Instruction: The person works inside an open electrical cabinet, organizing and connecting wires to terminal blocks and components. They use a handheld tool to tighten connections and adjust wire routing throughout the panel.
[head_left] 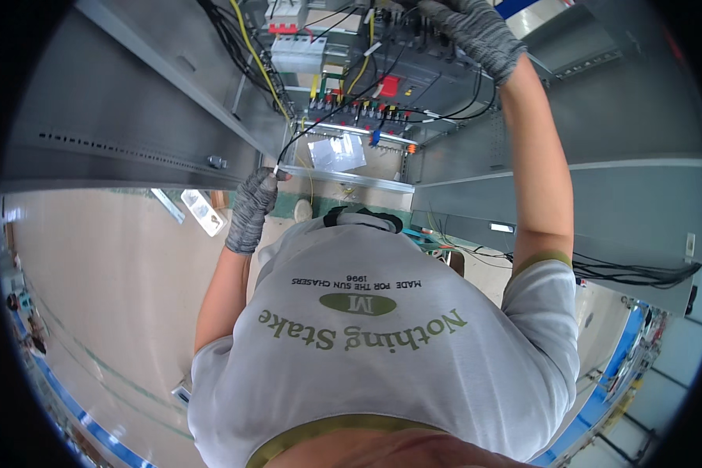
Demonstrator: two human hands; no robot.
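Observation:
My left hand point(255, 204), in a grey knit glove, is closed on the end of a thin black wire point(317, 118) below the front of an open metal cabinet. A white sleeve point(275, 169) shows on the wire at my fingers. From there the wire rises across the dark electrical gear toward the top of the view. My right hand point(480, 37), gloved the same way, reaches in among the black wires and terminals at the top of the large dark breaker unit point(413, 74). Its fingertips are partly cut off by the upper edge, so their grip is unclear.
White breakers point(298, 54) and a yellow wire point(249, 51) sit at the cabinet's left. A clear plastic bag point(337, 153) lies on the cabinet's bottom. Grey panels flank both sides. Black cables point(639, 271) hang at the right. A white tray point(203, 212) rests on the floor.

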